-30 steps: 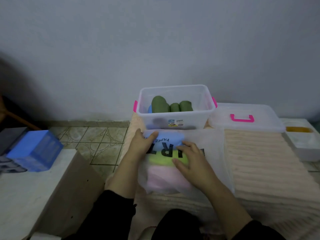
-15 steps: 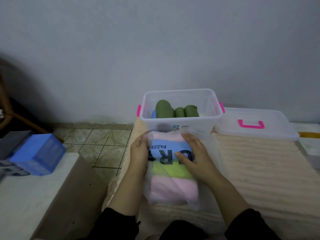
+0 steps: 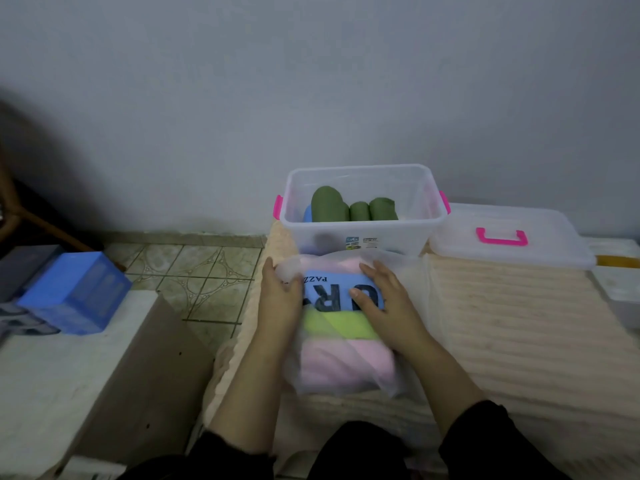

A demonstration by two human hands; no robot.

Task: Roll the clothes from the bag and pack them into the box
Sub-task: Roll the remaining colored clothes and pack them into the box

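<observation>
A translucent plastic bag (image 3: 388, 382) lies on the cream bedding in front of me, holding folded clothes: a blue piece with black letters (image 3: 329, 289), a lime green piece (image 3: 332, 323) and a pink piece (image 3: 346, 365). My left hand (image 3: 278, 299) grips the bag's left edge near its mouth. My right hand (image 3: 384, 299) rests flat on the blue piece, fingers spread. Just behind stands the clear plastic box (image 3: 363, 233) with pink latches, and in it stand three dark green rolls (image 3: 349, 207) beside a bit of blue.
The box's clear lid (image 3: 509, 237) with a pink handle lies to the right. A white container (image 3: 620, 289) sits at the far right. Left of the bedding (image 3: 519, 323) are tiled floor, a cardboard box (image 3: 138, 368) and a blue case (image 3: 74, 292).
The bag has been pulled up and straightened, so more of the pink and green clothes shows. My right hand moved from the bag's middle up onto the blue piece; the left hand slid along the left edge.
</observation>
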